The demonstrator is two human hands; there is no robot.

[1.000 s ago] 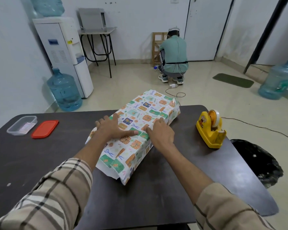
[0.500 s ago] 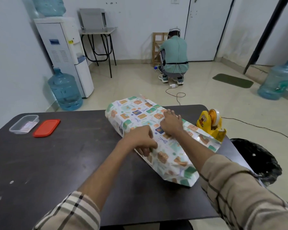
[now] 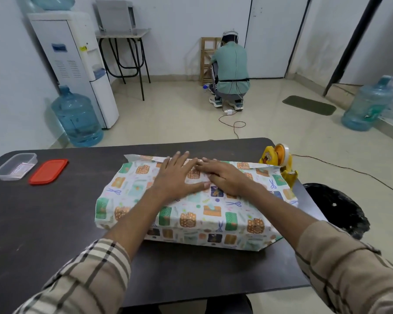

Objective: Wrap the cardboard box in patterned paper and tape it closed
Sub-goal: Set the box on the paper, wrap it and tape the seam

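The cardboard box is hidden under patterned wrapping paper (image 3: pixel 197 214), white with green and orange gift motifs, and lies broadside across the dark table (image 3: pixel 43 223). My left hand (image 3: pixel 177 175) rests flat on the top, fingers spread toward the far edge. My right hand (image 3: pixel 225 175) lies flat beside it, fingertips touching the left hand's. Both palms press the paper down and grip nothing. Loose paper flaps stick out at the far left corner and at the right end. The yellow tape dispenser (image 3: pixel 279 164) stands just behind the parcel's right end.
A clear plastic container (image 3: pixel 15 166) and its red lid (image 3: pixel 48 171) sit at the table's far left. A black bin (image 3: pixel 336 207) stands on the floor to the right. A person (image 3: pixel 230 71) crouches at the far wall, with water jugs and a dispenser nearby.
The parcel has swung from a diagonal lie to broadside across the table. My left hand went from pinching the near edge to lying flat on top beside my right hand.
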